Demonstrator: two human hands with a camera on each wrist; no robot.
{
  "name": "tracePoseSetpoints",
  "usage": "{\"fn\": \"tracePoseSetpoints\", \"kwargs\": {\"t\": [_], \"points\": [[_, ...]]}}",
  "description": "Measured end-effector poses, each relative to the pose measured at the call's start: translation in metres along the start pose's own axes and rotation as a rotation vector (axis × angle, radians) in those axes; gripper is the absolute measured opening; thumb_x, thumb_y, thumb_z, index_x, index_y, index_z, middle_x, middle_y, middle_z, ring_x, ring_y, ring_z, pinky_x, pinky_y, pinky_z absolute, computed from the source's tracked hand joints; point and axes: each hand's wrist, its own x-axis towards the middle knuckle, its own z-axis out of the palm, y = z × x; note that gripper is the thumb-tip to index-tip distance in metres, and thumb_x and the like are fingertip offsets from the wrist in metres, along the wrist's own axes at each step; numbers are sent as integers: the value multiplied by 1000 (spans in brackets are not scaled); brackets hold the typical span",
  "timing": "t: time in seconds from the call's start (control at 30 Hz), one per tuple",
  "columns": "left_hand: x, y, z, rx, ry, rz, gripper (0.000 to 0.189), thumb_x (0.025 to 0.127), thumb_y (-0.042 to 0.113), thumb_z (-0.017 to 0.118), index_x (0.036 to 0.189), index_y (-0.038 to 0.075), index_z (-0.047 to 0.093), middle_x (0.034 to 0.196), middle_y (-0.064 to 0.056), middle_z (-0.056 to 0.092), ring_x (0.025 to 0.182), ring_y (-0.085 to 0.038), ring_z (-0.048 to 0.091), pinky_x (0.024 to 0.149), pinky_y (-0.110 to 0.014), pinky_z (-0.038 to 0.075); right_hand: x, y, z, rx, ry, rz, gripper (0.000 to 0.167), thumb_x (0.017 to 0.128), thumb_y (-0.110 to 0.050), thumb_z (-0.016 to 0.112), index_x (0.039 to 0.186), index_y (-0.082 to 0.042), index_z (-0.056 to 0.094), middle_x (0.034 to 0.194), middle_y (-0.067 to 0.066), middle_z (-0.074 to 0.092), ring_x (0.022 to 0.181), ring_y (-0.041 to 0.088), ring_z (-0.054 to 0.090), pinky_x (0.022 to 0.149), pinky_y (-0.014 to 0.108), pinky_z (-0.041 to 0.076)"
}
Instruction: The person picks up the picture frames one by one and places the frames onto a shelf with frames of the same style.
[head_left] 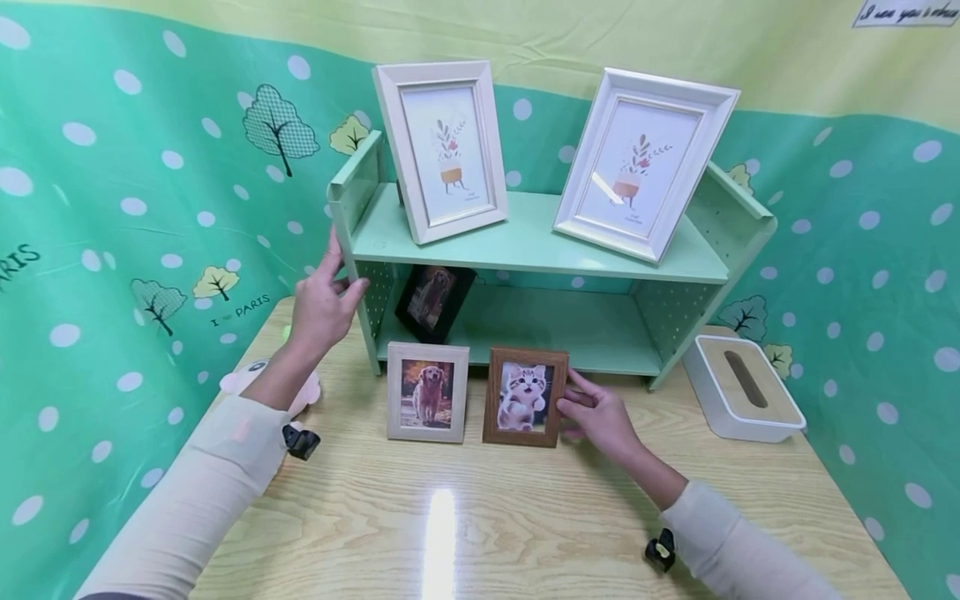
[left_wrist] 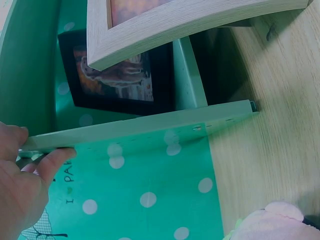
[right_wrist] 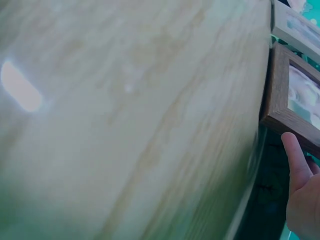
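The person's left hand (head_left: 324,310) is closed on the left side panel of a pale green, two-level shelf (head_left: 528,229), its fingers and thumb set about the panel's front edge. The right hand (head_left: 600,419) touches the right edge of a small brown wood-grain photo frame (head_left: 527,397) showing a kitten; whether it pinches that edge or only presses against it, I cannot tell (the right wrist view catches just part of the hand, at the border).

The brown frame stands upright on a light wood-grain counter (head_left: 360,517), in front of the shelf. Just beside it, to the left and apart from it, stands a small beige wood-grain photo frame (head_left: 427,393) with a picture of a dog. Behind the beige one, on the shelf's lower level near the left panel, a black photo frame (head_left: 435,302) sits tilted.

On the upper level are two larger photo frames with plant prints: an off-white rectangular one (head_left: 442,154) on the left and a white rectangular one (head_left: 647,167) on the right, well apart. A white box with a slotted wooden lid (head_left: 746,392) rests right of the shelf. A pink plush toy (head_left: 309,392) lies partly hidden behind the left forearm.
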Motion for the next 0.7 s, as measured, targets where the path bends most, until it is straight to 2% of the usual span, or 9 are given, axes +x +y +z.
{"fn": "tracePoseSetpoints", "kwargs": {"t": [0.43, 0.7], "points": [[0, 1, -1, -2, 0, 7, 88, 100, 4, 61, 164, 36, 10, 161, -17, 36, 122, -53, 59, 93, -55, 60, 2, 5, 7, 16, 3, 5, 69, 97, -5, 67, 158, -17, 37, 142, 27, 58, 119, 39, 68, 78, 43, 68], [1, 1, -1, 4, -2, 3, 87, 100, 4, 61, 164, 35, 10, 163, -14, 35, 123, -52, 59, 93, -56, 60, 3, 8, 7, 19, -10, -23, 69, 97, -2, 66, 158, -15, 35, 141, 28, 58, 119, 39, 67, 76, 41, 68]]}}
